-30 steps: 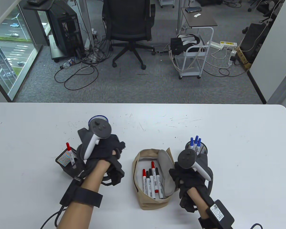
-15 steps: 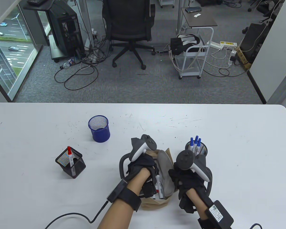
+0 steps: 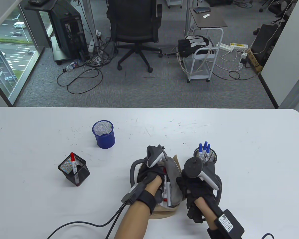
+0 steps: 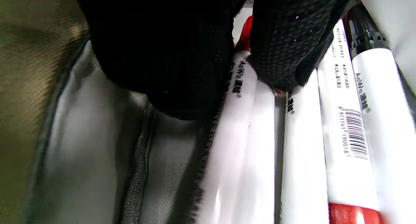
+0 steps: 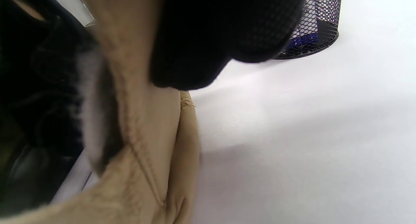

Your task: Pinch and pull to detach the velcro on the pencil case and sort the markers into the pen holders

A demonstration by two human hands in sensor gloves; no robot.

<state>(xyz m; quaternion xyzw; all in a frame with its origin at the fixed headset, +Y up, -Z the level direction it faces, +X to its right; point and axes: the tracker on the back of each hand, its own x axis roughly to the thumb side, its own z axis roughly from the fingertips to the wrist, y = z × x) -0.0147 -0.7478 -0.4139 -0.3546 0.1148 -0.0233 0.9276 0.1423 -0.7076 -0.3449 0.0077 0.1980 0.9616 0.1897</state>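
Tan fabric pencil case point(image 3: 164, 211) gapes open; left hand point(image 3: 149, 174) pinches a white marker point(image 4: 240, 126), right hand point(image 3: 196, 186) grips its flap.

Left wrist view: the white marker barrels point(image 4: 344, 133) inside the pencil case point(image 4: 97, 159) carry the brand "AoWo" in black, followed by small unreadable characters. One barrel bears a barcode point(image 4: 356, 133) with digits reading roughly "6 971141 190018". Other print is illegible.
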